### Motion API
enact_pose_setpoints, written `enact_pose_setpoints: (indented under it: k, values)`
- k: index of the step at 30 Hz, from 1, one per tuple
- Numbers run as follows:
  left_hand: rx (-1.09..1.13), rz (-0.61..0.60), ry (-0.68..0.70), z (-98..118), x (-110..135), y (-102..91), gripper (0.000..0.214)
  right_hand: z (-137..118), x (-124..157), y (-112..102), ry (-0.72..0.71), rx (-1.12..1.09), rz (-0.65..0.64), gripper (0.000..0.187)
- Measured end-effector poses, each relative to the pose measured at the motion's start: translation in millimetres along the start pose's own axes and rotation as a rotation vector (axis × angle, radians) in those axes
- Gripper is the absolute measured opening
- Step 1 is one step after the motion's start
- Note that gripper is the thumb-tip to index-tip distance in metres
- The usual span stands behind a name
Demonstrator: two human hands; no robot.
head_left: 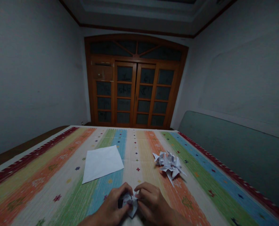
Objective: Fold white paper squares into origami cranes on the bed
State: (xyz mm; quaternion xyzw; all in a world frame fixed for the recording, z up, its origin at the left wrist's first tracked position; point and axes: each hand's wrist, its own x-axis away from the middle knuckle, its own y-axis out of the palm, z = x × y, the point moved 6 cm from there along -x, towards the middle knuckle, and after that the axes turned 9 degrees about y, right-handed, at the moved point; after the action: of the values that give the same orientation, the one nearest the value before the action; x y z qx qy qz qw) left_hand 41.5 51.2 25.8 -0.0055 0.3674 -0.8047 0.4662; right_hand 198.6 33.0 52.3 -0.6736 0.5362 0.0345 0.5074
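Observation:
A small piece of folded white paper [132,211] is held between both hands at the near edge of the table. My left hand [114,204] pinches it from the left, thumb on its face. From the right, my right hand [152,201] has thumb and fingertips closed on its upper right part. The fingers cover much of the paper, so its full shape is hidden. Ahead and to the right lies a pile of folded white paper pieces [169,164] with pointed tips. A flat white paper sheet [103,163] rests ahead and to the left.
A striped, multicoloured tablecloth [66,194] covers the table. Along the right side stands a pale green padded backrest [229,150]. Wooden doors with glass panes [136,94] stand beyond the far edge, between white walls.

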Motion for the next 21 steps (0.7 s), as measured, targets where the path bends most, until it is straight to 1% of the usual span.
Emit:
enact_pose_setpoints:
  k: [3, 5, 9, 13, 16, 21]
  values:
    - [-0.003, 0.041, 0.043, 2.6, -0.4, -2.2, 0.015, -4.0, 0.2, -3.7, 0.06, -0.051, -0.012, 0.022]
    - [-0.001, 0.051, 0.054, 4.7, -0.7, -3.5, 0.015, -3.3, 0.9, -5.4, 0.094, -0.098, 0.009, 0.02]
    - [-0.032, 0.038, 0.041, 5.4, -0.4, -4.0, 0.02, 6.7, 0.6, -0.7, 0.182, -0.202, 0.045, 0.007]
    - [-0.047, 0.039, 0.032, 4.0, 0.2, -3.9, 0.023, 18.0, -0.4, 4.2, 0.324, -0.32, 0.095, 0.01]
    - [-0.052, 0.053, 0.065, 5.0, 0.9, -3.7, 0.024, 22.7, 0.7, 5.2, 0.414, -0.368, 0.124, 0.01]
    - [-0.044, 0.078, 0.127, 6.6, 2.6, -2.6, 0.026, 20.1, 0.8, 5.1, 0.446, -0.398, 0.136, 0.013]
